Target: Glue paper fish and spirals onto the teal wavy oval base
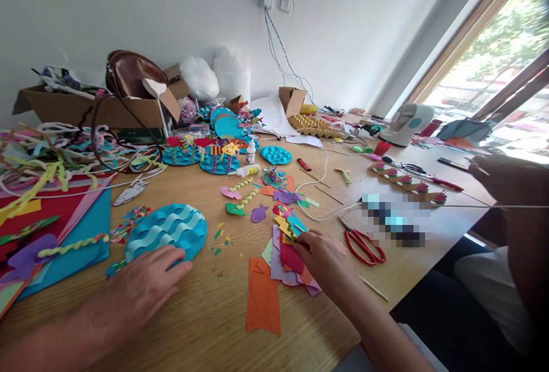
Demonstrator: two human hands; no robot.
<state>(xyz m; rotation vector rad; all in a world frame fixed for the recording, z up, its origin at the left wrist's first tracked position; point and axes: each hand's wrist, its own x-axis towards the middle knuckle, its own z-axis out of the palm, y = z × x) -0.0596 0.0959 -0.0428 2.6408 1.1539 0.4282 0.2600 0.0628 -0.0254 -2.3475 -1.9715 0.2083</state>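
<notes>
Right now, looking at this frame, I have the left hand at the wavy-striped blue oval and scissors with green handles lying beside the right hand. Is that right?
Not quite: the scissors have red handles, not green, as the head view shows. They do lie beside the right hand, and the left hand is at the wavy-striped blue oval.

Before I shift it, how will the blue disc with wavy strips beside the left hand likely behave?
The blue disc is probably light, since it looks like paper or foam. Its raised wavy strips look thin, so may crush. Lying flat, it would likely slide, not roll.
</notes>
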